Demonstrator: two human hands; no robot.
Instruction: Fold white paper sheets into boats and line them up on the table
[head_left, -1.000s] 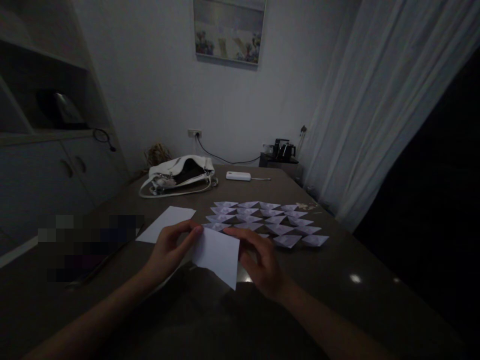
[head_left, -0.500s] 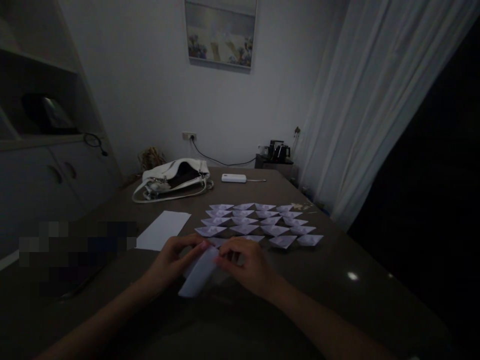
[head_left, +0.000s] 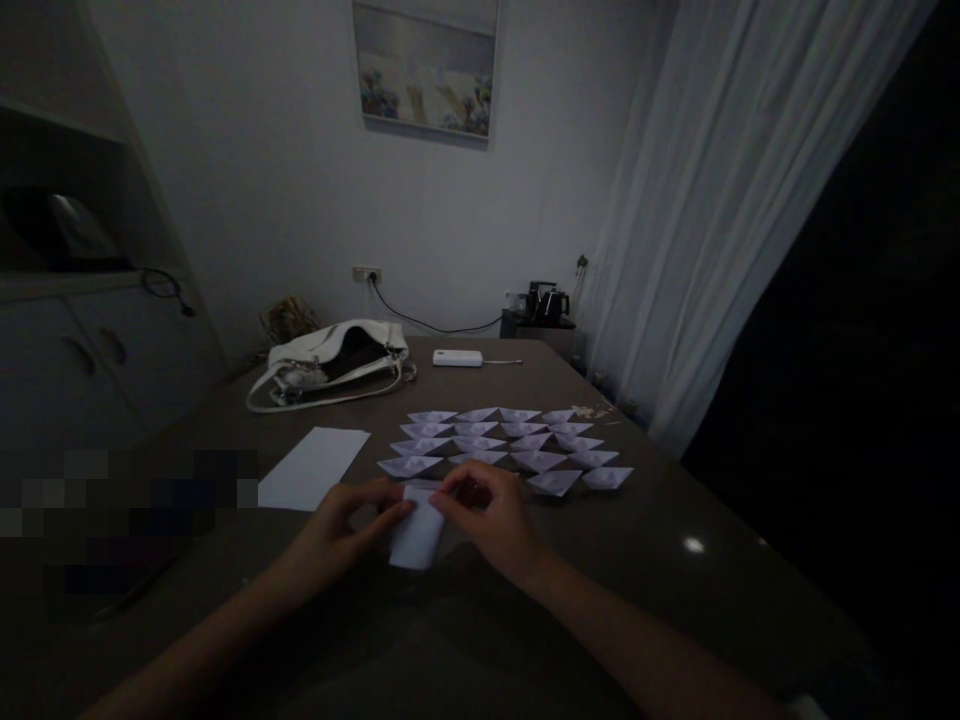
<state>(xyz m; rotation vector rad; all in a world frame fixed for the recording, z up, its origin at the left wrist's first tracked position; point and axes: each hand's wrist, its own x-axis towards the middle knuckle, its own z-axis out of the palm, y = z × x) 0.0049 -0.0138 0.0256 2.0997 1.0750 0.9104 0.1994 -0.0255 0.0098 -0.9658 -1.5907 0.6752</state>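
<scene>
A folded sheet of white paper (head_left: 417, 535) is held between my two hands, above the dark table (head_left: 480, 640). My left hand (head_left: 358, 520) pinches its upper left edge between thumb and fingers. At the upper right edge, my right hand (head_left: 491, 515) pinches it the same way. Just beyond my hands stand several folded paper boats (head_left: 540, 461) in rows; my fingers hide part of the nearest row. White paper sheets (head_left: 315, 468) lie flat to the left of the boats.
A white handbag (head_left: 337, 360) lies open at the back left. Behind the boats is a white power bank (head_left: 457, 358) with a short cable. A black kettle (head_left: 553, 303) stands on a low cabinet by the wall. A pale curtain (head_left: 720, 200) hangs on the right.
The folded paper has turned more upright and shows a shorter, narrower face. Both hands still pinch it. The whole view has shifted slightly, with the scene moving left.
</scene>
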